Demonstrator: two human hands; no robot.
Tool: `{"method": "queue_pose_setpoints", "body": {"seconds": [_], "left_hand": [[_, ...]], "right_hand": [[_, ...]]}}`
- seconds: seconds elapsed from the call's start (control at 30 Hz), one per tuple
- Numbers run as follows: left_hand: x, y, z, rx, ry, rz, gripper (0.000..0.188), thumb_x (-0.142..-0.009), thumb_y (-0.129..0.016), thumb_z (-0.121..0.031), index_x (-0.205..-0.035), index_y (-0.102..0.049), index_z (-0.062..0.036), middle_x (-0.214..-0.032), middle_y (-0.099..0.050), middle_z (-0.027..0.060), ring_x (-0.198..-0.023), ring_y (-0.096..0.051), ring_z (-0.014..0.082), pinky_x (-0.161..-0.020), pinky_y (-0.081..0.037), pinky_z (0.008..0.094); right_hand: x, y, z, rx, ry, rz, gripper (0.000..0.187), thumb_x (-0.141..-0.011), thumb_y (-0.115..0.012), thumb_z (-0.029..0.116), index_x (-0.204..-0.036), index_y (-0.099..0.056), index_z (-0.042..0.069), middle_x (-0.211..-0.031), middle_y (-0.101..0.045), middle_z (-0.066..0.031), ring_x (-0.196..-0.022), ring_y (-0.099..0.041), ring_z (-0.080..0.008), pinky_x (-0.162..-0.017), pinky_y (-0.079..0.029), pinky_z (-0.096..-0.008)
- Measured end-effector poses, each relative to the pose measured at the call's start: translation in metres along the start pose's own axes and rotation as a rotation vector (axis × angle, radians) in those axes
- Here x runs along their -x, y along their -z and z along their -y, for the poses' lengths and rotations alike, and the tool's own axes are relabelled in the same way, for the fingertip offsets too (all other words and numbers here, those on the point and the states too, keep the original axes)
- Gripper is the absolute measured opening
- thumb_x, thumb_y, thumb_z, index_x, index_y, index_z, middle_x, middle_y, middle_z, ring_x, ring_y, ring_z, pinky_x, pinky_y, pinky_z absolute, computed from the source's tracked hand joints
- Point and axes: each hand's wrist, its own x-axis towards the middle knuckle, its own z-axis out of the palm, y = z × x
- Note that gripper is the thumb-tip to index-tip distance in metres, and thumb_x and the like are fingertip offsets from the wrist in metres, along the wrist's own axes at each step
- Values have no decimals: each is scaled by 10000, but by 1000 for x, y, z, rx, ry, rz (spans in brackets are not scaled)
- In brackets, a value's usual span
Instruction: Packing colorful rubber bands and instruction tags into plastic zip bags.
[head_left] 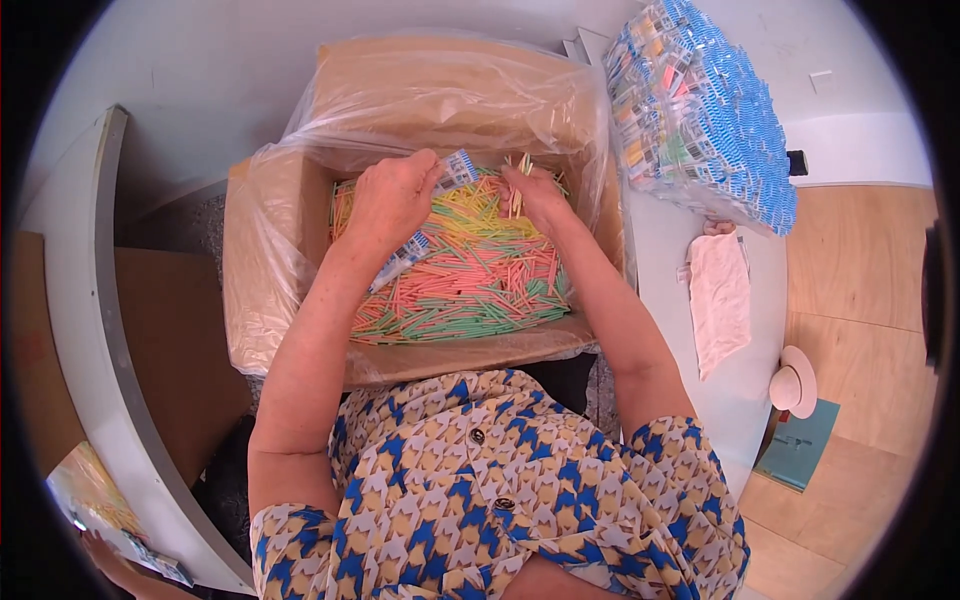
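A large cardboard box (265, 250) lined with clear plastic film stands before me, holding a mass of thin sticks (450, 280) in pink, green and yellow. Above its left half, my left hand (395, 195) is closed on a small clear packet (458, 170) with blue print. Another blue-and-white packet part (402, 262) shows below that wrist; whether it is the same packet I cannot tell. My right hand (538, 198) grips a small bundle of pale yellowish sticks (519, 178), held roughly upright near the box's far right corner. Its fingers are partly hidden.
A tall heap of filled blue-and-clear packets (715, 120) rises at the far right on a white table (665, 260). Beside it lies a pale pink cloth (720, 300). At the lower left, beyond a curved white edge (150, 350), another person's hand (108, 560) shows near yellow sticks.
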Motion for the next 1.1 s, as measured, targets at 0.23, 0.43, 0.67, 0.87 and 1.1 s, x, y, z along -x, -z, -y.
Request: {"method": "queue_pose_setpoints", "body": {"seconds": [0.23,0.43,0.67,0.87,1.1], "left_hand": [[1,2,0,-25,15,24,207,-896,-521,-225,-791,-532,-48,-679,-589,212,-697,-568,432,-606,-427,531],[-2,2,-7,168,84,6,228,-891,-541,-221,-782,-539,-21,-690,-578,212,-683,-557,423,-577,-423,466],[-1,-16,21,503,147,-13,238,-884,-555,-181,-746,-522,10,-595,-502,152,-535,-411,243,-534,-373,345],[-4,-16,12,604,170,29,249,-888,-557,-173,-742,-512,24,-584,-432,38,-584,-360,86,-533,-354,299],[-4,-20,23,596,147,63,213,-901,-544,-169,-795,-560,16,-614,-492,19,-602,-396,79,-554,-365,277]], "right_hand": [[14,-4,13,122,-65,-120,145,-914,-508,169,-829,-535,54,-674,-551,-38,-556,-529,-133,-471,-468,-300],[-3,-8,17,-112,-37,-86,168,-901,-560,190,-811,-528,52,-599,-467,-8,-456,-424,-128,-410,-411,-308],[58,-14,11,-125,-135,-28,335,-912,-566,367,-713,-449,124,-531,-378,16,-430,-349,-106,-385,-275,-257],[131,7,-31,130,-396,190,467,-893,-527,469,-681,-528,53,-556,-513,-42,-473,-463,-156,-470,-396,-301],[144,9,-21,644,-129,164,397,-887,-531,384,-794,-586,3,-672,-545,-23,-635,-478,-121,-619,-422,-304]]}}
